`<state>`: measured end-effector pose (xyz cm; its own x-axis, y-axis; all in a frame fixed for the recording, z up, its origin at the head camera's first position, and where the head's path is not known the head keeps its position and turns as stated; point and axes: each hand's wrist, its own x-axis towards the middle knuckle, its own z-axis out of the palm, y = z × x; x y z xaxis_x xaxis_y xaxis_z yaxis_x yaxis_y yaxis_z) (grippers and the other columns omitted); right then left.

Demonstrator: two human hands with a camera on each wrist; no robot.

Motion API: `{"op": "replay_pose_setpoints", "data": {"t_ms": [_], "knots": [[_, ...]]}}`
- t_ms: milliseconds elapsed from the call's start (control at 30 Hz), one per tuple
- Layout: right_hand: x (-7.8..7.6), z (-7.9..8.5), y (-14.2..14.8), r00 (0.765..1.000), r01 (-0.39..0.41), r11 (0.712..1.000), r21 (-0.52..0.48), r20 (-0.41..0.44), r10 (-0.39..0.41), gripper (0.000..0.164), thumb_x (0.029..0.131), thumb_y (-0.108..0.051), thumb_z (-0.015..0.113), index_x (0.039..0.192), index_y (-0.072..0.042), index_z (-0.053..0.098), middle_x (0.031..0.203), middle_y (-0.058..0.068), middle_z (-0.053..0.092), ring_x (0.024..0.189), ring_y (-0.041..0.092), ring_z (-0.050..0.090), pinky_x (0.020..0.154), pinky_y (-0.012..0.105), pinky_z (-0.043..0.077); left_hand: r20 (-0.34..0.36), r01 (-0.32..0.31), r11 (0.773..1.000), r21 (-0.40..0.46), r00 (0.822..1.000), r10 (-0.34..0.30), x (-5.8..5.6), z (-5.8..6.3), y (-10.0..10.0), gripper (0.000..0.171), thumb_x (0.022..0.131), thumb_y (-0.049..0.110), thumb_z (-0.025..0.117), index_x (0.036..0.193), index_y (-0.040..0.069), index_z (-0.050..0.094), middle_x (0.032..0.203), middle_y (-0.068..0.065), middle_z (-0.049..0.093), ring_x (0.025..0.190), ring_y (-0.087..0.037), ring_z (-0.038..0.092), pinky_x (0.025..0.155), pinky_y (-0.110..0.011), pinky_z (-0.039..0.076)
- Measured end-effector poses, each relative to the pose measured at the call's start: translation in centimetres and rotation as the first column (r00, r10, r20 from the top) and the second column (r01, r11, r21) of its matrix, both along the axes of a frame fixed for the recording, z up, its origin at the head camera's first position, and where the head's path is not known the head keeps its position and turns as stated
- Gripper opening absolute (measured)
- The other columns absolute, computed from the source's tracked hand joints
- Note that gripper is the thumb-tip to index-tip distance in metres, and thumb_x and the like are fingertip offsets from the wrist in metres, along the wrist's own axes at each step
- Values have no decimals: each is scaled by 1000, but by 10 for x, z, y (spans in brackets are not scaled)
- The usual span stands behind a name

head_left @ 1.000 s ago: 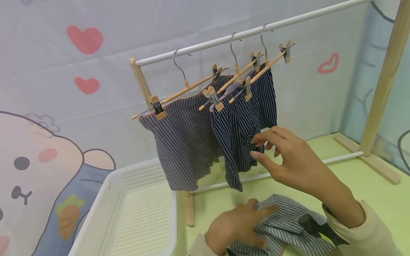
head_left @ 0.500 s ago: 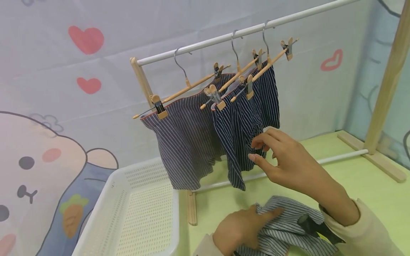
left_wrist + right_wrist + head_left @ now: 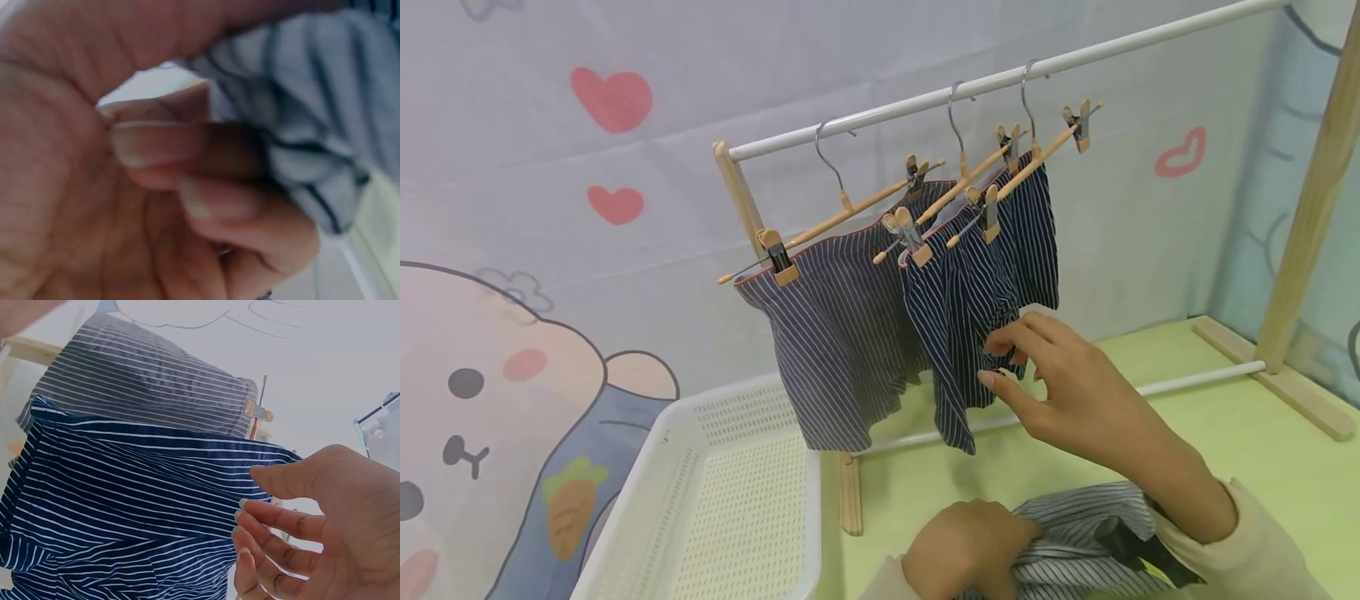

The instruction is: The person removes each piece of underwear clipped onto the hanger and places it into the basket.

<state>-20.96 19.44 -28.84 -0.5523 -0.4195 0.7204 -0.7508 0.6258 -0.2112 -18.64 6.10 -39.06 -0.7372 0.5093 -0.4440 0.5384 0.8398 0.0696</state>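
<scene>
Clock positions are read from the centre of the head view unless stated otherwise. The left hand [image 3: 966, 546] is at 5 o'clock. Its fingers are curled; the left wrist view shows a bunched fold of the light striped cloth [image 3: 1067, 521] pinched between thumb and fingers. The cloth extends from the hand toward its 2 to 3 o'clock side, above the table [image 3: 1285, 483]. A black device [image 3: 1120, 542] near the right sleeve covers part of it.

The right hand [image 3: 1071, 390] is raised at 4 o'clock, thumb and fingers apart and slightly bent. The navy striped shorts [image 3: 951, 333] hang at its 10 o'clock; fingertip contact cannot be confirmed.

The rail [image 3: 1000, 81] runs from 10 to 2 o'clock and carries three hangers [image 3: 827, 224]. At the shorts' 9 o'clock, the grey striped garment [image 3: 827, 350] hangs from the leftmost hanger. The white basket [image 3: 814, 517] sits between 7 and 8 o'clock.
</scene>
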Motion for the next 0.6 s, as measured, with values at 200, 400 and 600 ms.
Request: {"op": "replay_pose_setpoints", "data": {"t_ms": [200, 400, 600], "knots": [[-1, 0, 0, 1000, -1, 1000, -2, -6, 1, 21, 83, -17, 71, 100, -11, 60, 93, -4, 53, 82, 9, 47, 63, 34, 47, -95, 135, 990, 28, 987, -132, -2, 13, -6, 20, 70, 17, 75, 75, 24, 56, 66, 13, 52, 57, -3, 48, 51, -18, 43], [0, 0, 0, 1000, 2, 1000, 1, -7, -2, 22, 83, -17, 71, 101, -11, 60, 94, -4, 53, 84, 9, 48, 65, 35, 48, -104, 158, 985, 74, 983, -150, -3, 25, -17, 23, 70, 18, 76, 81, 22, 55, 68, 13, 52, 59, -2, 48, 52, -16, 43], [1, 0, -1, 1000, -3, 1000, 10, -1, 3, 23, 84, -18, 70, 103, -11, 60, 96, -4, 54, 85, 9, 49, 66, 35, 49, -168, 178, 975, 135, 974, -155, -5, 38, -34, 33, 71, 25, 76, 98, 21, 58, 78, 13, 56, 68, 0, 48, 60, -15, 45]]}}
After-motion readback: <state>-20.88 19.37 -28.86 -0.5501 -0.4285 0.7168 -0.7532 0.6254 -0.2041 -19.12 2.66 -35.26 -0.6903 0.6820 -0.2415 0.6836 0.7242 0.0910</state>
